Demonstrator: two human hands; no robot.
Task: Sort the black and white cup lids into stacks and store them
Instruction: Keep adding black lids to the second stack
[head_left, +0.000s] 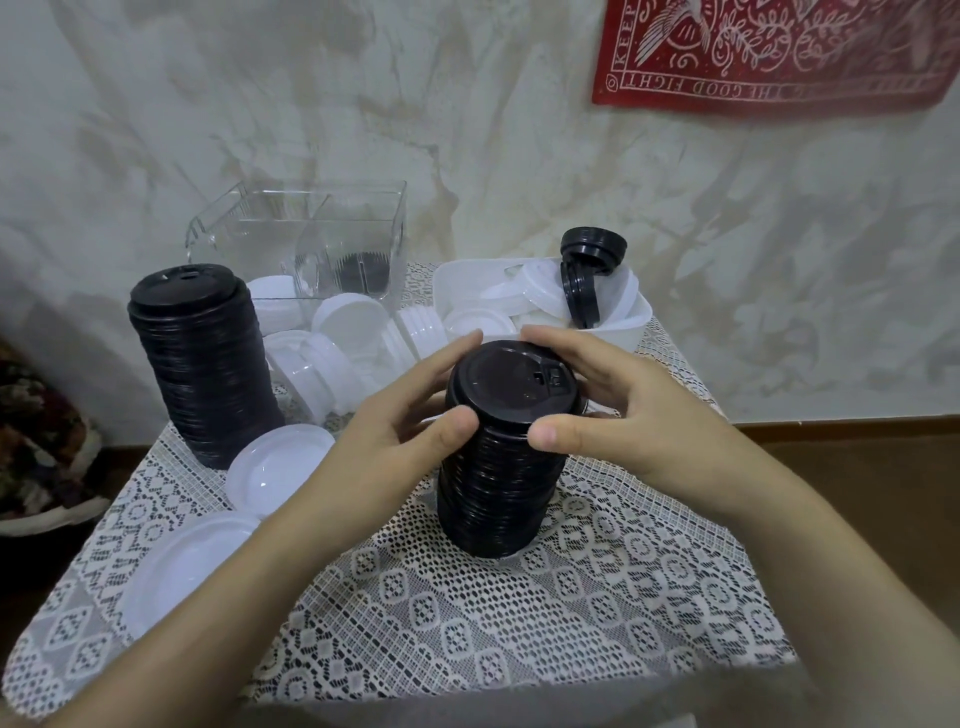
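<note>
Looks down on a white lace tablecloth (467, 623) set against a mottled pale wall (519, 156). Clasps the upper part of the near stack of black lids (493, 499) from both sides. Grips with the left hand (410, 415), thumb pressed to the front and fingers curved round the far rim. Grips with the right hand (613, 410) in mirror fashion, thumb to the front, fingers curled over the back edge by the sip hole. Has that stack upright on the cloth, about the middle, apart from the other lids.

Finds two loose white lids (280, 467) lying flat just left of the left forearm, the nearer one (182, 571) partly hidden by the arm. Sees behind them a taller stack of black lids (202, 364), upright near the left edge and well apart from the held one. Meets a jumbled heap of white lids (332, 353) further back between the two stacks, partly covered by the left fingers.

Notes a clear plastic box (311, 244) with a divider at the back left, something dark and ribbed low inside, too unclear to name. Notes a white tub (623, 332) at the back right, filled with white lids and a few black lids (579, 293) on edge, more perched above the rim. Spots a red printed cloth (779, 52) on the wall at top right and patterned fabric (36, 436) at far left.
</note>
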